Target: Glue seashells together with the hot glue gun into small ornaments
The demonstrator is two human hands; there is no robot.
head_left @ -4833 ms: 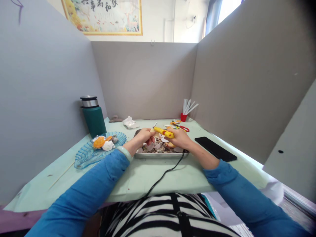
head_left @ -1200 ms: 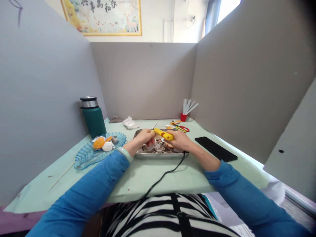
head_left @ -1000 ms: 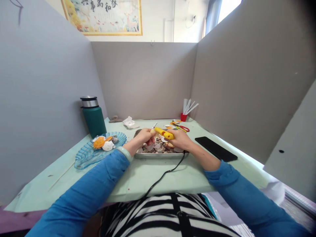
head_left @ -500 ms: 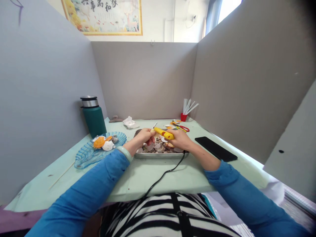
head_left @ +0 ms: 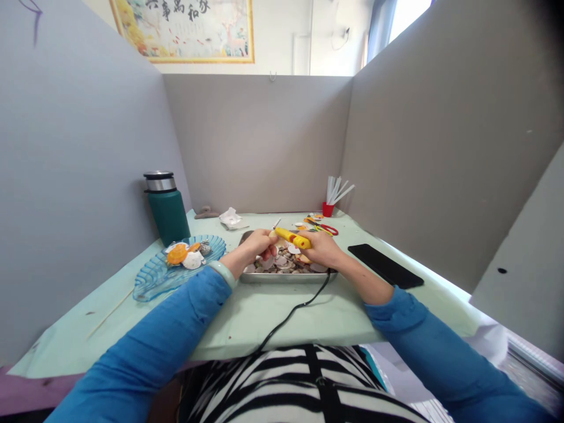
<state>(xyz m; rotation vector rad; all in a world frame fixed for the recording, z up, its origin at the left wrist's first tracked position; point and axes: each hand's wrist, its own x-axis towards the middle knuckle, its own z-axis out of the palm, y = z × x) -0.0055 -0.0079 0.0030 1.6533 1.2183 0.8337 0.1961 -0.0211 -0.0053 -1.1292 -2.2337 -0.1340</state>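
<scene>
My right hand (head_left: 324, 249) is wrapped round a yellow hot glue gun (head_left: 292, 237), whose black cord (head_left: 296, 308) trails down to the table's front edge. My left hand (head_left: 261, 244) pinches a small pale shell (head_left: 274, 234), mostly hidden by the fingers, close to the front end of the glue gun. A thin whitish stick shows just beyond that end. Both hands are over a metal tray (head_left: 288, 278) holding many loose shells (head_left: 282, 262).
Left of the tray, a blue glass plate (head_left: 152, 282) carries orange and white shells (head_left: 177, 254). Behind it stands a green bottle (head_left: 168, 214). A black phone-like slab (head_left: 384, 264), red-handled scissors (head_left: 328, 228) and a red cup (head_left: 328, 210) of white sticks lie to the right. Grey partitions enclose the table.
</scene>
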